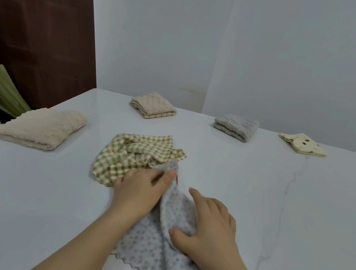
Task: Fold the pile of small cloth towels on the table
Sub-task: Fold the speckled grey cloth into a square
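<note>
A grey dotted towel (147, 249) lies rumpled on the near part of the white table (300, 212), right under both hands, with its wavy edge towards the person. The left hand (140, 189) sits at the towel's far left side and pinches its top corner between thumb and curled fingers, lifting that corner a little off the table. The right hand (206, 228) lies on the towel's right side, with its thumb tucked against a raised fold and its fingers bent loosely over the top of that fold, so that it holds the cloth between them; the forefinger reaches out further than the others. A ridge of cloth runs between the two hands. Just beyond the left hand, touching the dotted towel's lifted corner, a green checked towel (127, 157) lies unfolded and crumpled. Well apart from the hands lie four folded towels: a fluffy cream towel (40, 128) at the left, a beige towel (153, 105) and a grey towel (236, 126) near the far edge, and a yellow spotted towel (302, 144) at the far right.
</note>
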`<move>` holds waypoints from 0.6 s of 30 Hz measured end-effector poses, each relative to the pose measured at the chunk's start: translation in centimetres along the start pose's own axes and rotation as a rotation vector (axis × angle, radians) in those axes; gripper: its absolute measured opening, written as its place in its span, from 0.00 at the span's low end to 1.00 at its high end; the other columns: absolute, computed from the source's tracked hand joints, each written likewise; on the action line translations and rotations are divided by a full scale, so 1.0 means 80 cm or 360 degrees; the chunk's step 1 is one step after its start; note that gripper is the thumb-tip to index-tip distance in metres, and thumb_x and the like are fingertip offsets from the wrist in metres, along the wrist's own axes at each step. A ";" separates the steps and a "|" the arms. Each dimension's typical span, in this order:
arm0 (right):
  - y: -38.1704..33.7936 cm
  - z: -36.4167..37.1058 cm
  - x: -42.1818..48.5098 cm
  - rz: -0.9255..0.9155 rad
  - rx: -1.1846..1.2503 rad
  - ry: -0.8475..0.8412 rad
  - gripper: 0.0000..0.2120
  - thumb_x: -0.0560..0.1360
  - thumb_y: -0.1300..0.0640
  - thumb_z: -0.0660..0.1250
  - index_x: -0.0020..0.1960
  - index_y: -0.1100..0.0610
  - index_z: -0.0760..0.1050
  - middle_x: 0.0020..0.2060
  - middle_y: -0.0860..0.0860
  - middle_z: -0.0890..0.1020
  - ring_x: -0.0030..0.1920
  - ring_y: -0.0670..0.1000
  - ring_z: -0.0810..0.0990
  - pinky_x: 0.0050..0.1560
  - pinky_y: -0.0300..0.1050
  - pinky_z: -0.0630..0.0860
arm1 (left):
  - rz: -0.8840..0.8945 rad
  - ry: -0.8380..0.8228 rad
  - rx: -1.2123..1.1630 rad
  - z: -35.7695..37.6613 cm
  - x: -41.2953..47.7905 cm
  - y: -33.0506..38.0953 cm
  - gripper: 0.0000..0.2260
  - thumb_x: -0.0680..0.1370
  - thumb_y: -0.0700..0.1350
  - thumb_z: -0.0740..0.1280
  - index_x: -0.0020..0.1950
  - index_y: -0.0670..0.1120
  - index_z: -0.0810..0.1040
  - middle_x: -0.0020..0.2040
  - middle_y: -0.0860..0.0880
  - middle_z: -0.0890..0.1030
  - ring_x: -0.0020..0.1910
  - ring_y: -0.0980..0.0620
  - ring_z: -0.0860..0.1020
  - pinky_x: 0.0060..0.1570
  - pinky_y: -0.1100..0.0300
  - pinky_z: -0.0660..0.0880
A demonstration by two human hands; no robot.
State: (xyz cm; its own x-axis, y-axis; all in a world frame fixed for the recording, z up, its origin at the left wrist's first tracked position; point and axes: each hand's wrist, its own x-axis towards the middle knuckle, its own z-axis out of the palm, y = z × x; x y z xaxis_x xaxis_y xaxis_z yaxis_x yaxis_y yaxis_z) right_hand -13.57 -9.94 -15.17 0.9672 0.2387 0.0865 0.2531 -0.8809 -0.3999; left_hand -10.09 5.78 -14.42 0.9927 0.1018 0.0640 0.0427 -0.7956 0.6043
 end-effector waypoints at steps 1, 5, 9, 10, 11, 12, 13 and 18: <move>0.001 -0.002 0.001 0.0061 0.0030 -0.0029 0.47 0.53 0.31 0.48 0.72 0.40 0.51 0.63 0.38 0.66 0.67 0.45 0.58 0.64 0.43 0.55 | 0.0019 -0.0026 0.0083 0.002 -0.001 0.001 0.24 0.74 0.68 0.49 0.56 0.57 0.76 0.57 0.54 0.78 0.61 0.50 0.71 0.64 0.47 0.64; 0.003 -0.005 0.003 0.0223 0.0604 0.0087 0.25 0.70 0.42 0.66 0.66 0.43 0.67 0.40 0.41 0.76 0.54 0.48 0.72 0.62 0.48 0.67 | 0.0059 -0.0003 0.0278 0.010 -0.005 0.005 0.16 0.78 0.60 0.54 0.48 0.49 0.73 0.59 0.51 0.75 0.64 0.50 0.67 0.65 0.51 0.61; 0.004 -0.006 0.007 0.0240 0.0516 0.0099 0.08 0.75 0.47 0.63 0.54 0.42 0.72 0.33 0.44 0.75 0.50 0.49 0.75 0.57 0.47 0.69 | 0.0100 0.0000 0.0366 0.016 -0.007 0.010 0.14 0.80 0.57 0.50 0.44 0.51 0.68 0.59 0.52 0.74 0.64 0.51 0.66 0.65 0.54 0.60; 0.002 -0.008 0.007 0.0248 0.0494 0.0095 0.02 0.74 0.48 0.63 0.46 0.41 0.72 0.33 0.44 0.75 0.49 0.49 0.75 0.55 0.46 0.69 | 0.0121 -0.0006 0.0415 0.018 -0.007 0.010 0.15 0.80 0.57 0.50 0.48 0.50 0.70 0.60 0.53 0.74 0.64 0.52 0.65 0.65 0.54 0.60; 0.002 -0.009 0.006 0.0244 0.0500 0.0091 0.04 0.74 0.49 0.64 0.40 0.42 0.71 0.32 0.44 0.75 0.48 0.49 0.75 0.53 0.45 0.69 | 0.0143 -0.0008 0.0448 0.019 -0.008 0.010 0.16 0.80 0.57 0.49 0.51 0.50 0.72 0.61 0.54 0.73 0.65 0.52 0.65 0.65 0.55 0.59; 0.003 -0.009 0.006 0.0242 0.0541 0.0096 0.07 0.74 0.50 0.65 0.37 0.44 0.71 0.32 0.44 0.75 0.45 0.47 0.75 0.51 0.45 0.69 | 0.0162 -0.0001 0.0458 0.020 -0.008 0.010 0.17 0.80 0.57 0.49 0.53 0.50 0.73 0.61 0.54 0.73 0.65 0.52 0.65 0.64 0.55 0.59; 0.004 -0.011 0.006 0.0237 0.0609 0.0134 0.08 0.74 0.52 0.65 0.36 0.46 0.71 0.32 0.45 0.76 0.41 0.44 0.74 0.48 0.42 0.70 | 0.0174 0.0005 0.0448 0.020 -0.008 0.009 0.18 0.80 0.57 0.49 0.54 0.50 0.73 0.62 0.54 0.73 0.65 0.52 0.64 0.64 0.55 0.59; 0.022 -0.028 0.006 0.0262 0.0744 0.0515 0.07 0.78 0.55 0.60 0.43 0.56 0.66 0.31 0.49 0.74 0.32 0.44 0.72 0.32 0.35 0.65 | 0.0213 0.0002 0.0406 0.018 -0.009 0.011 0.19 0.81 0.57 0.46 0.63 0.55 0.72 0.67 0.57 0.69 0.69 0.54 0.60 0.67 0.55 0.56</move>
State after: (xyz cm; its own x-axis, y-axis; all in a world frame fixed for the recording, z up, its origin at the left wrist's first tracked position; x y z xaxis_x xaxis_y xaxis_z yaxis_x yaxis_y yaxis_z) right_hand -12.59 -12.26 -13.79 0.9684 -0.0873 0.2335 0.1347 -0.6048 -0.7849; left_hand -10.59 4.17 -15.05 0.9913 -0.0136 0.1306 -0.0616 -0.9266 0.3709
